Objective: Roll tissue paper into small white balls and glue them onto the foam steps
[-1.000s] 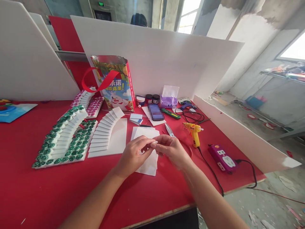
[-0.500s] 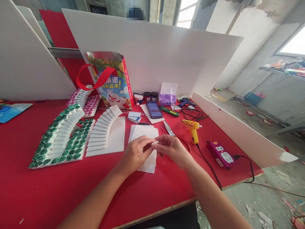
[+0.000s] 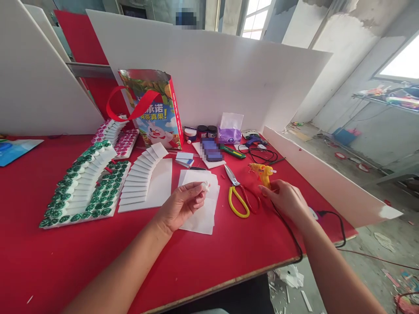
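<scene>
My left hand (image 3: 183, 205) is closed in a pinch on a small crumpled white piece (image 3: 206, 186), perhaps paper. Beneath it lie thin white sheets (image 3: 199, 223) in a loose stack. On the right, my right hand (image 3: 288, 199) is at the handle of a yellow hot glue gun (image 3: 263, 169), thumb and fingers around its lower end. The gun's nozzle side points left and a white glue stick pokes out at its back. Scissors (image 3: 238, 203) with one yellow and one red handle lie between my hands.
At left stand stepped white foam pieces with green rosettes (image 3: 78, 192) and a plain stepped one (image 3: 135, 187). A gift bag (image 3: 157, 113), paint jars (image 3: 202, 131), tissues (image 3: 230, 134), a phone (image 3: 211, 150) and a cutter (image 3: 233, 151) sit behind. The power strip (image 3: 313, 213) is mostly hidden behind my right arm.
My right hand has left the white piece and moved right to the glue gun, uncovering the scissors' handles. My left hand keeps the piece and has shifted slightly left.
</scene>
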{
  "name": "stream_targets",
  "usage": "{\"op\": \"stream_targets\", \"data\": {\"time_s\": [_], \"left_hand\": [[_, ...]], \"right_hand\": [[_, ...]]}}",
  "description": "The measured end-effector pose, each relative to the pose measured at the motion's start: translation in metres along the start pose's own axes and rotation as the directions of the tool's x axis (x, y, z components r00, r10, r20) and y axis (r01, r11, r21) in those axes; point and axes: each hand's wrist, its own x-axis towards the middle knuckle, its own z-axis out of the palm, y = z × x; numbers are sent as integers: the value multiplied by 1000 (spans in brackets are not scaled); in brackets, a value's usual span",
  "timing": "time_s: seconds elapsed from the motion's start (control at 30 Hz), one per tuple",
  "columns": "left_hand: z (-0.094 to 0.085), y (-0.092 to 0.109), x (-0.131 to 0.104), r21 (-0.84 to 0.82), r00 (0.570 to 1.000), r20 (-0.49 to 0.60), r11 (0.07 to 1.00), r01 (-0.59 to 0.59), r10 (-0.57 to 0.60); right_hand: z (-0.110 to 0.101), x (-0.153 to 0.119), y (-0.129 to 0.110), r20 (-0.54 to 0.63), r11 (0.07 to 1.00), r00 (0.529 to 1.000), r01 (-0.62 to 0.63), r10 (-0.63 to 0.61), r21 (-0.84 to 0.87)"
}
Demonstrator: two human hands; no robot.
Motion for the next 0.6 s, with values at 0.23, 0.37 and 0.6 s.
{"op": "stream_targets", "data": {"time_s": [0.23, 0.37, 0.6], "left_hand": [[-1, 5, 0, 162, 977, -146, 978, -133, 157], [-1, 6, 0, 345, 929, -145, 898, -274, 340], [-6, 11, 1, 227, 956, -135, 947, -228, 262]], "right_hand": [[26, 21, -4, -88, 969, 996, 17, 5, 246], [35, 21, -4, -167, 925, 985, 19, 48, 380], [12, -8, -26, -227, 663, 972, 132, 58, 737]]}}
